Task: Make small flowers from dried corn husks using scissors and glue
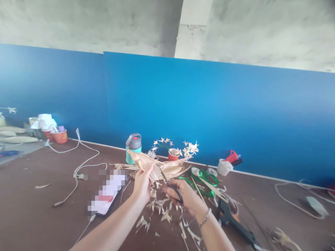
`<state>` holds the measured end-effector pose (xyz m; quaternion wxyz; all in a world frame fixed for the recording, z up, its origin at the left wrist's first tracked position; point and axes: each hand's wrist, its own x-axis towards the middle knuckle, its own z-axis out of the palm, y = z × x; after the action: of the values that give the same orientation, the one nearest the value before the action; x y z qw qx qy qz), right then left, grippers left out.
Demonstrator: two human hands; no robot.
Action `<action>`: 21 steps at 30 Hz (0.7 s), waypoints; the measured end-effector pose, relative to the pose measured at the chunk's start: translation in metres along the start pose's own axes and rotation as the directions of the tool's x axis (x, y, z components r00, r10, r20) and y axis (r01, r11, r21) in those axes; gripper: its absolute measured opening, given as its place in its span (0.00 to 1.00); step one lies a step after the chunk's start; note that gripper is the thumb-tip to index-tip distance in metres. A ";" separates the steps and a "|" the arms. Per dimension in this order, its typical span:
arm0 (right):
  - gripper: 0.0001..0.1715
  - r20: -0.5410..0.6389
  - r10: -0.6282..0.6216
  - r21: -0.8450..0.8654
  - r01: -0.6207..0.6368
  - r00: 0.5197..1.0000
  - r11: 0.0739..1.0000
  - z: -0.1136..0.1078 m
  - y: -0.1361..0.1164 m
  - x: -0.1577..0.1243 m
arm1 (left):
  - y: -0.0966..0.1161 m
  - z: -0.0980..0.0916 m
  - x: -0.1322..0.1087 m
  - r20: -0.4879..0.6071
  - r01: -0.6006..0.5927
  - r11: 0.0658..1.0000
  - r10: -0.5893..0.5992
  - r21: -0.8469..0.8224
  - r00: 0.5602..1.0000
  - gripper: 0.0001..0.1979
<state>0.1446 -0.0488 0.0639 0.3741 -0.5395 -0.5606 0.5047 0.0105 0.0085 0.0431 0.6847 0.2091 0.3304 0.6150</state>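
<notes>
My left hand (142, 184) grips a dried corn husk (142, 161), pale and broad, with its tip pointing up and left. In my right hand (184, 195) is a pair of scissors (176, 192) with black handles. The blades reach up to the husk's right edge; whether they are apart I cannot tell. Behind them lies a heap of more husks (175, 169). Below my hands, cut star-shaped husk flowers (166, 215) and scraps are strewn on the brown table (65, 184).
A turquoise flask (134, 148) and a red cup (173, 154) with husk flowers stand at the back. Green ribbon (202, 177) and a black glue gun (232, 219) lie right. Left are a phone (107, 195), a white cable (86, 164) and paper cups (60, 136). A blue partition (183, 104) bounds the table.
</notes>
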 end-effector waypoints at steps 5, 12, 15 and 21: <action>0.16 0.011 0.020 -0.015 -0.020 1.000 1.000 -0.002 0.001 0.001 | 0.000 0.000 0.001 0.025 0.008 1.000 -0.008 0.002 1.000 0.13; 0.16 0.018 -0.010 0.021 0.010 1.000 1.000 -0.003 0.007 0.003 | 0.001 -0.001 0.002 0.027 0.019 1.000 -0.019 0.022 0.999 0.13; 0.17 0.019 0.006 0.014 -0.007 1.000 1.000 -0.003 0.006 0.003 | 0.001 -0.002 0.003 0.040 0.019 1.000 -0.020 0.018 0.999 0.14; 0.16 0.009 0.047 -0.003 -0.047 0.999 0.999 -0.005 0.001 0.002 | 0.003 -0.002 0.005 0.095 0.033 0.999 -0.037 0.040 0.995 0.14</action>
<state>0.1493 -0.0459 0.0633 0.3587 -0.5507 -0.5502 0.5150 0.0066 0.0134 0.0429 0.7063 0.2454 0.3126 0.5858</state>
